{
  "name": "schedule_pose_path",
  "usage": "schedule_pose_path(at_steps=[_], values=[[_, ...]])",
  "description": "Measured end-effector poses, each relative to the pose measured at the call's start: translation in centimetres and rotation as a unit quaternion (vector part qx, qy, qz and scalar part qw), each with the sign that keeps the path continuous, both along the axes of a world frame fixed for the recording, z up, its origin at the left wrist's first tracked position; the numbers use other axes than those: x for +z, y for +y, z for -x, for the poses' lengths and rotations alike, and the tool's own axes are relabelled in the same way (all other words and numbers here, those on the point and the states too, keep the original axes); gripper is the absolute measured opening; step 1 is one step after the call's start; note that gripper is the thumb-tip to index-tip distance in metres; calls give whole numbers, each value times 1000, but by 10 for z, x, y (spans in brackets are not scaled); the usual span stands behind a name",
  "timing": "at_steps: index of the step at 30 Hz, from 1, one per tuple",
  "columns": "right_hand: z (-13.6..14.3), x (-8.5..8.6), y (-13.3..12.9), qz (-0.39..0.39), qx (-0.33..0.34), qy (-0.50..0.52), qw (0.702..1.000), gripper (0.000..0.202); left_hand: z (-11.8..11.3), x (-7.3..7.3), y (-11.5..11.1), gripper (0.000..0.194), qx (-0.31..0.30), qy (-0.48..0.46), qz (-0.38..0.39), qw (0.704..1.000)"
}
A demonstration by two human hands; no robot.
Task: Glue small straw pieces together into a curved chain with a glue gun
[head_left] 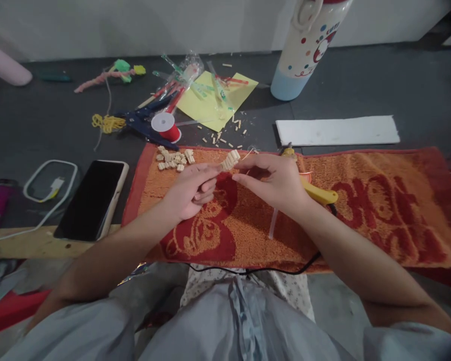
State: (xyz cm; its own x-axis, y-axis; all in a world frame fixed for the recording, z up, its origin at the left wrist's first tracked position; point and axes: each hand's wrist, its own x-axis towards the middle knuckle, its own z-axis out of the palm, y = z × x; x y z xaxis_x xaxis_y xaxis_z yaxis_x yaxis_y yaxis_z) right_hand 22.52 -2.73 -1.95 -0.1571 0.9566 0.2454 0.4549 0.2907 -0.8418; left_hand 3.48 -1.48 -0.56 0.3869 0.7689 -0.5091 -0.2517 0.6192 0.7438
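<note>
Left side: phone (92, 200) lies flat, screen up, just off the towel (361, 245). Next, spool (166, 127) far of the towel, then a heap of short wood bits (173, 158) on the towel's far left part, just beyond the left hand (193, 193). That hand is pinched on the wood block (231, 160), thumb and forefinger gripping its near-left end, other fingers curled under. Block is up in the fingers over the towel's far edge, right of the heap; looks like several short sticks set side by side. My read on the step: building up or checking this block, with the left hand as the clamp. Next move likely calls for left holding steady while right works the exposed end, lightly, since the joints could shift. Long axis runs near-left to far-right, slightly oblique to the towel edge; free end points far-right, past the right fingertips. Right hand (276, 183) is just right of it, thumb and forefinger apart with a visible gap, forefinger by the block; contact there, can't tell. Thin pale strand (249, 154) sticks out far-right by those fingers; held or stuck, can't tell. Glue gun (319, 193) lies partly hidden behind the right hand, nozzle far, yellow handle toward the right. Rightmost, white strip (338, 131) lies flat beyond the towel, long axis left-right.
</note>
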Motion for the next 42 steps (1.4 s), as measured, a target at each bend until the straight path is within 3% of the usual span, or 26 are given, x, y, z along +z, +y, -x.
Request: schedule_pose_path(at_steps=[7, 11, 16, 20, 24, 28, 33, 36, 42], values=[[4, 3, -3, 37, 21, -30, 999, 25, -6, -2, -5, 21, -15, -4, 13, 1000], [5, 4, -4, 47, 22, 4, 999, 17, -8, -1, -7, 22, -15, 1, -4, 1000], [6, 2, -4, 72, 54, 68, 994, 26, -9, -3, -8, 24, -13, 18, -26, 999], [3, 2, -2, 49, 63, 77, 994, 26, -7, -4, -8, 26, -11, -7, -41, 999], [-13, 7, 4, -49, -9, -37, 998, 28, -4, -4, -7, 25, -5, -26, -33, 999], [-40, 16, 12, -141, -136, -162, 967, 18, -3, 0, -5, 23, 8, -25, -12, 1000], [-61, 18, 21, -118, -221, -260, 932, 14, -3, 6, -2, 23, 39, -10, 2, 999], [-56, 15, 22, -87, -195, -246, 945, 11, -3, 6, -1, 21, 50, -13, 5, 999], [-35, 4, 16, -69, -59, -261, 961, 24, -2, 2, -1, 24, 12, -15, -18, 1000]])
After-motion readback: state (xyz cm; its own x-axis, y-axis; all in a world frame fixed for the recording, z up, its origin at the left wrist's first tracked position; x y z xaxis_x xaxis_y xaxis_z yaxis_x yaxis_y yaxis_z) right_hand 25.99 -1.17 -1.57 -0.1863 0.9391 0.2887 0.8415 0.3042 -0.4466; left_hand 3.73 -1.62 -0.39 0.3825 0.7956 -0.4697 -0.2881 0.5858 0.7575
